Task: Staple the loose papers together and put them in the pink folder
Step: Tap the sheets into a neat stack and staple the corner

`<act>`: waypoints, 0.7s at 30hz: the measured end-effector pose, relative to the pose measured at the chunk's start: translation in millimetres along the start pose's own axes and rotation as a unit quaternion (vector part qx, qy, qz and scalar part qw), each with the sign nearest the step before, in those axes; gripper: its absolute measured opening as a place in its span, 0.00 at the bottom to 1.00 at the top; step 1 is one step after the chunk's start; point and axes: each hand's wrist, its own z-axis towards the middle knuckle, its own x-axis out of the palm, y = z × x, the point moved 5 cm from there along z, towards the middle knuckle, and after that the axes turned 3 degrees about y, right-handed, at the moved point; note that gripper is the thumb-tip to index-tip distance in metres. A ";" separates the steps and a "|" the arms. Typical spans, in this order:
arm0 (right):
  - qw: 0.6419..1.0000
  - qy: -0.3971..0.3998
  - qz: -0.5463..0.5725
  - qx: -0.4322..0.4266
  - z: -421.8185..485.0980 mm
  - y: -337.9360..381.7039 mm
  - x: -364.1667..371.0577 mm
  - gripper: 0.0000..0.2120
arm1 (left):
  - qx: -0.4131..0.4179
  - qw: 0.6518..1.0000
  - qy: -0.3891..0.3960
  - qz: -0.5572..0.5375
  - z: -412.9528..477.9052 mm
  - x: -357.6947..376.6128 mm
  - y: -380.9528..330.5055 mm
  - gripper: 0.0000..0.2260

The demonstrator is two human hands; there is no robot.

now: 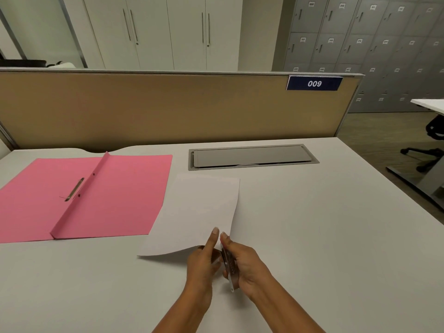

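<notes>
Stapler [230, 266] half-hidden btwn right hand [245, 265] & left hand [204, 263], papers [199, 212] corner obscured

On the pale flat desk [312, 236] before you, the pink card folder [101, 195] lies open at the left, its metal fastener strip [74, 189] on the left leaf beside the spine. The white loose papers [199, 212] lie just right of it, their left edge overlapping the folder's right leaf. Behind the papers sits the grey rectangular cable hatch [252, 156], and behind everything stands the tan fabric partition [156, 106], with the dark "009" sign [314, 83] at its upper right.
</notes>
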 end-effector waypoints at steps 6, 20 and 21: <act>1.000 -0.014 0.008 -0.013 0.6 -5.9 6.2 0.16 | -0.015 0.999 0.014 0.034 1.8 3.0 7.6 0.34; 1.000 -0.025 0.001 -0.019 -1.8 -1.4 7.6 0.16 | 0.003 1.000 0.011 0.004 7.2 -0.8 8.8 0.30; 0.999 -0.026 -0.002 -0.018 -2.0 -1.5 7.5 0.16 | 0.003 1.000 0.011 0.004 7.4 -1.0 8.7 0.30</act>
